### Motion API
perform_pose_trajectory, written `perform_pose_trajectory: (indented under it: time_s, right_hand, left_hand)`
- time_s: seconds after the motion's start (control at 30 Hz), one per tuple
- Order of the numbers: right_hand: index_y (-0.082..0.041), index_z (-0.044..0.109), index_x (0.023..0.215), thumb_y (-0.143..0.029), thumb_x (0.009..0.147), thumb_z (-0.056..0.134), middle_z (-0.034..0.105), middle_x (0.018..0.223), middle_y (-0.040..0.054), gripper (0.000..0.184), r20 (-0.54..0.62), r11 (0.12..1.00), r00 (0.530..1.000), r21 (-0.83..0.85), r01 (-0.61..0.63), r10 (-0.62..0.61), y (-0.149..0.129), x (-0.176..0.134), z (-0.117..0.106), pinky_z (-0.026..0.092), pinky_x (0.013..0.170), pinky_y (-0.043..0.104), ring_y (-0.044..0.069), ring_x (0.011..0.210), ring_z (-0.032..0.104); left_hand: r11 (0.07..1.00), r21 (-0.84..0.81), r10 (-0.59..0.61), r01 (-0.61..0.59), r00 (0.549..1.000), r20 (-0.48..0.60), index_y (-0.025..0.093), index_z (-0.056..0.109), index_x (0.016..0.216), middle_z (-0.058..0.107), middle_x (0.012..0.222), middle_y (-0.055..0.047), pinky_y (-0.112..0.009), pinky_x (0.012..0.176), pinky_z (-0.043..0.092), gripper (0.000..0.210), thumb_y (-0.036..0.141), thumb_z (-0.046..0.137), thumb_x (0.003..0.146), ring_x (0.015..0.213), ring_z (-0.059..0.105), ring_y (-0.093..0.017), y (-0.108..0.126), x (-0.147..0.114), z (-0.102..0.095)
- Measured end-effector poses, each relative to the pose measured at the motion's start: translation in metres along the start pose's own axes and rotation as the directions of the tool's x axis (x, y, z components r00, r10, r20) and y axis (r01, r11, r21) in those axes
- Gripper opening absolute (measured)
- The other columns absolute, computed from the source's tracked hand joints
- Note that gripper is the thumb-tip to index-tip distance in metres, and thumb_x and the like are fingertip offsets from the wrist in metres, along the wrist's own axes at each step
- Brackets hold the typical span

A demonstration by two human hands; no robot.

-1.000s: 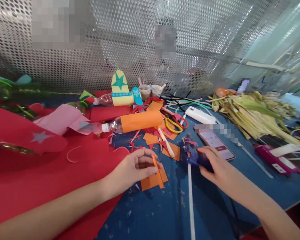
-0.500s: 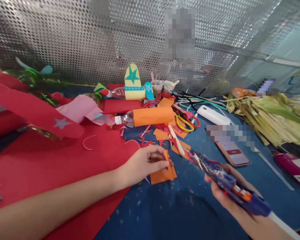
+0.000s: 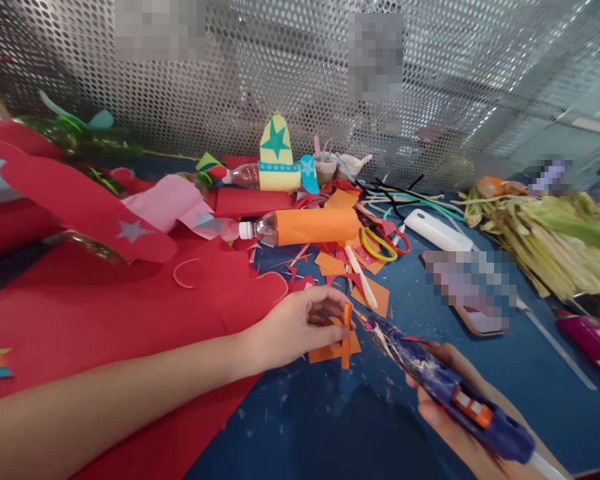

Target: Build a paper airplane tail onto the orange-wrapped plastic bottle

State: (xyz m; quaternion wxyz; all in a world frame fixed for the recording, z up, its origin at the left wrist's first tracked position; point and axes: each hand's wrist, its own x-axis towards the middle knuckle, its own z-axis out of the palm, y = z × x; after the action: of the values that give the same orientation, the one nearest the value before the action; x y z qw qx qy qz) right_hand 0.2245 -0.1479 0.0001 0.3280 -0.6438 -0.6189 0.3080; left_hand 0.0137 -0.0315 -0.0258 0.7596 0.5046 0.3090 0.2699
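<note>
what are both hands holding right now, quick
Left hand: closed, pinching a narrow orange strip.
Right hand: closed around the blue glue gun.

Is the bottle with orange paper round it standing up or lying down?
Lying on its side: the bottle stretches sideways, its white cap pointing left.
</note>
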Motion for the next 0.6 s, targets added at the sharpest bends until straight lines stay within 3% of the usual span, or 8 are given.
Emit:
perform_pose_trajectory:
  time_s: [0.33, 0.6]
  right_hand:
    - [-0.027, 0.055, 0.093, -0.039, 0.081, 0.06, 0.065, 0.07, -0.002, 0.018, -0.022, 0.996, 0.998, -0.08, 0.05, -0.052, -0.006, 0.0, 0.0, 0.048, 0.048, 0.021, 0.016, 0.057, 0.062]
    - [-0.028, 0.053, 0.086, -0.034, 0.081, 0.06, 0.063, 0.065, -0.004, 0.01, 0.026, 0.989, 0.998, -0.133, 0.059, -0.056, -0.014, -0.002, -0.004, 0.047, 0.045, 0.022, 0.016, 0.055, 0.062]
  left_hand:
    - [0.999, 0.041, 0.032, -0.034, 0.999, 0.043, 0.02, 0.059, 0.094, 0.063, 0.085, 0.002, -0.024, 0.069, 0.052, 0.023, 0.016, 0.068, 0.073, 0.069, 0.064, -0.009, -0.005, 0.0, -0.002]
    - [0.999, 0.026, 0.039, -0.04, 0.999, 0.036, 0.019, 0.057, 0.091, 0.061, 0.081, 0.005, -0.022, 0.067, 0.051, 0.022, 0.013, 0.067, 0.072, 0.066, 0.062, -0.007, -0.002, 0.0, -0.001]
